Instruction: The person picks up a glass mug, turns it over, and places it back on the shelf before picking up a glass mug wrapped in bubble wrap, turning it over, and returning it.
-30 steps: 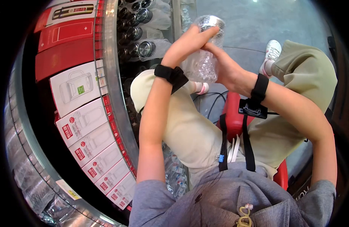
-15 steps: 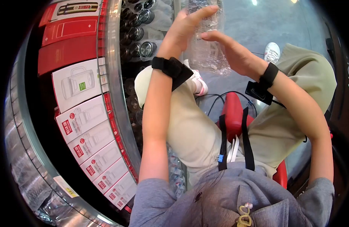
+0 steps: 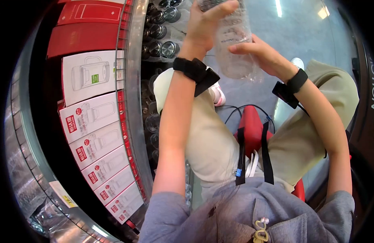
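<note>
High in the view, over the floor, a clear bottle-shaped container (image 3: pixel 235 60) in crinkled plastic wrap hangs tilted between my hands. My left hand (image 3: pixel 204 26) grips its upper part from the left, with the thumb laid across the front. On the other side, my right hand (image 3: pixel 265 54) holds the lower body, its thumb on the front and its other fingers behind, partly hidden. The container's top runs out of the frame. Black bands with small dark boxes sit on both wrists.
At left, a wire-edged shelf (image 3: pixel 132 52) carries white boxes (image 3: pixel 94 113) and red boxes (image 3: pixel 83 38). Below it stand wrapped containers with dark and silver lids (image 3: pixel 169 49). A red seat (image 3: pixel 252 129) is between my knees, with black cables on the floor.
The container has turned a little and its wrap looks smoother. My hands have shifted slightly right in view, still on it. The whole scene has shifted with my head.
</note>
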